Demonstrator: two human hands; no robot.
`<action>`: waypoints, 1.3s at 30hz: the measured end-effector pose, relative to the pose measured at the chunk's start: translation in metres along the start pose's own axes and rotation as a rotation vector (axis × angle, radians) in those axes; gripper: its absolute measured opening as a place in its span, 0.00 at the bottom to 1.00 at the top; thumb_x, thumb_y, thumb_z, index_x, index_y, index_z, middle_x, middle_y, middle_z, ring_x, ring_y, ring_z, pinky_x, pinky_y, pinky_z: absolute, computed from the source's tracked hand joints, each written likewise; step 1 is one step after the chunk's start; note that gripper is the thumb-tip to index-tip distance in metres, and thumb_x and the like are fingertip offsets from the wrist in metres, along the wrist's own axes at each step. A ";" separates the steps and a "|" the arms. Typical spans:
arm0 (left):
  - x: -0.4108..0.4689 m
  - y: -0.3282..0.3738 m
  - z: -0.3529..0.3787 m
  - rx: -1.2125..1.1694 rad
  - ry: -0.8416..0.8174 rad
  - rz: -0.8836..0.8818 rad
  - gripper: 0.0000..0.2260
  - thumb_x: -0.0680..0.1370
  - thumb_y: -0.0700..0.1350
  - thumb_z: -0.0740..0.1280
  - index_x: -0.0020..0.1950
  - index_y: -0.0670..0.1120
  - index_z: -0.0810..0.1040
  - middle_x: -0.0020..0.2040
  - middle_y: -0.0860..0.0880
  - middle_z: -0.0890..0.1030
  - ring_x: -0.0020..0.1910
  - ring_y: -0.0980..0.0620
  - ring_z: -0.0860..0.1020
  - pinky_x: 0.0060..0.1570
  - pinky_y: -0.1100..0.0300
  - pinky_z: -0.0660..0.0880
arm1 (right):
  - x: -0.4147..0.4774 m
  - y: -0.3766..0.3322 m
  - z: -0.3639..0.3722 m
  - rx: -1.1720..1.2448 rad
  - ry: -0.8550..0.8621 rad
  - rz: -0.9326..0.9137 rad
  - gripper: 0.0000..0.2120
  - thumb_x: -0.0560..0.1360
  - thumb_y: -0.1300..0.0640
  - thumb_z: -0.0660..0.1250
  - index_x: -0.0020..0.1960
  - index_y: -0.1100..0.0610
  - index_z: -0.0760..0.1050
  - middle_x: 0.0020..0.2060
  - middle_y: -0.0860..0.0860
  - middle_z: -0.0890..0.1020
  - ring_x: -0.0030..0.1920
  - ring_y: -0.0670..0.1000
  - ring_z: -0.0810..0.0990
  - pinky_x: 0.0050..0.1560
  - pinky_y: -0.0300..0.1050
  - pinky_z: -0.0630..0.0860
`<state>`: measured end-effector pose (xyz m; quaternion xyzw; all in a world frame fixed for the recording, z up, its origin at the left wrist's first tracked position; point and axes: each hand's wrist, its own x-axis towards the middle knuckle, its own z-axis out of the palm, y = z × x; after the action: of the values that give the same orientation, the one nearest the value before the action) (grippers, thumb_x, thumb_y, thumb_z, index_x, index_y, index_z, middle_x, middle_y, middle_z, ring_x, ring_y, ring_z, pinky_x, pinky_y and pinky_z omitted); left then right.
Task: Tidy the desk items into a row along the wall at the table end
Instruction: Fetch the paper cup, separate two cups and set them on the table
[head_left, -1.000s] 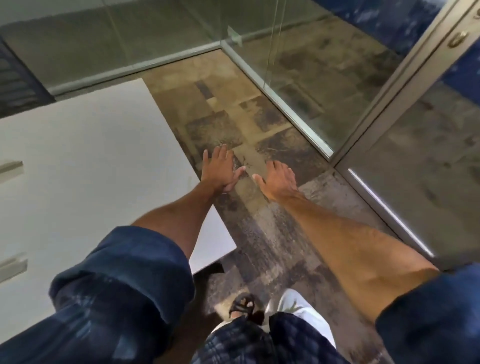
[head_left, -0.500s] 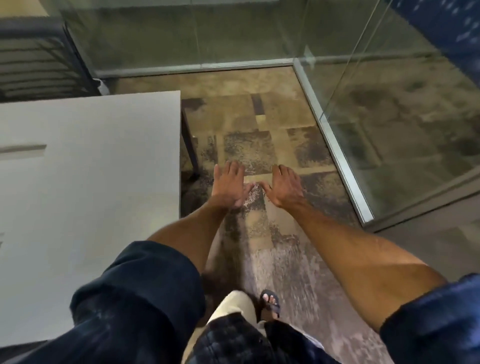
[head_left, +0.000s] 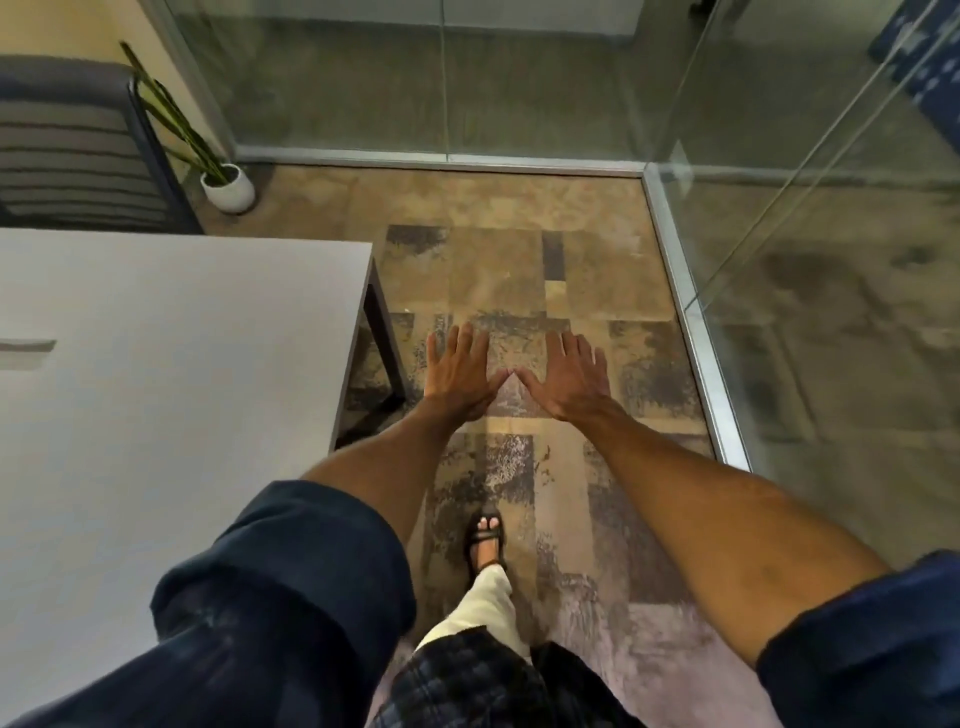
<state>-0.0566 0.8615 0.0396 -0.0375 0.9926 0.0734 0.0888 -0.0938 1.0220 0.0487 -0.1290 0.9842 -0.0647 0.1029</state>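
My left hand (head_left: 460, 371) and my right hand (head_left: 569, 376) are stretched out flat, palms down, over the patterned carpet, with the thumb tips almost touching. Both hands hold nothing and their fingers are apart. The white table (head_left: 171, 374) fills the left side; its right edge lies just left of my left hand. No desk items show on the part of the table in view, only a narrow slot (head_left: 26, 347) at the far left.
Glass walls with metal floor rails (head_left: 691, 332) close the space ahead and to the right. A white pot with a green plant (head_left: 228, 187) stands in the far left corner beside a dark chair (head_left: 78, 140). My sandalled foot (head_left: 485, 540) steps on the carpet.
The view has swung left, bringing the plant pot and the chair into sight. My hands stayed outstretched and open, thumbs now nearly touching. My foot has stepped forward.
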 end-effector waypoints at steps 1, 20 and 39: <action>0.030 -0.008 -0.007 -0.017 -0.011 -0.010 0.32 0.80 0.63 0.51 0.77 0.44 0.54 0.79 0.42 0.53 0.78 0.41 0.51 0.75 0.39 0.45 | 0.031 -0.002 -0.005 0.010 -0.011 -0.007 0.38 0.76 0.34 0.55 0.77 0.58 0.55 0.75 0.57 0.61 0.75 0.58 0.58 0.74 0.60 0.55; 0.365 -0.159 -0.082 -0.009 -0.006 -0.342 0.35 0.80 0.66 0.45 0.79 0.44 0.51 0.80 0.42 0.51 0.79 0.42 0.50 0.75 0.38 0.44 | 0.441 -0.083 -0.066 -0.024 -0.056 -0.347 0.35 0.77 0.36 0.54 0.75 0.57 0.58 0.73 0.56 0.63 0.75 0.59 0.58 0.74 0.63 0.54; 0.579 -0.391 -0.152 -0.157 0.080 -0.804 0.35 0.79 0.66 0.47 0.79 0.46 0.53 0.80 0.43 0.53 0.79 0.42 0.50 0.75 0.39 0.42 | 0.775 -0.325 -0.095 -0.106 -0.138 -0.749 0.36 0.76 0.34 0.55 0.75 0.57 0.59 0.75 0.56 0.60 0.77 0.58 0.55 0.75 0.63 0.51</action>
<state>-0.6168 0.4177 0.0274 -0.4318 0.8930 0.1069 0.0686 -0.7690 0.5125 0.0466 -0.4890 0.8615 -0.0381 0.1313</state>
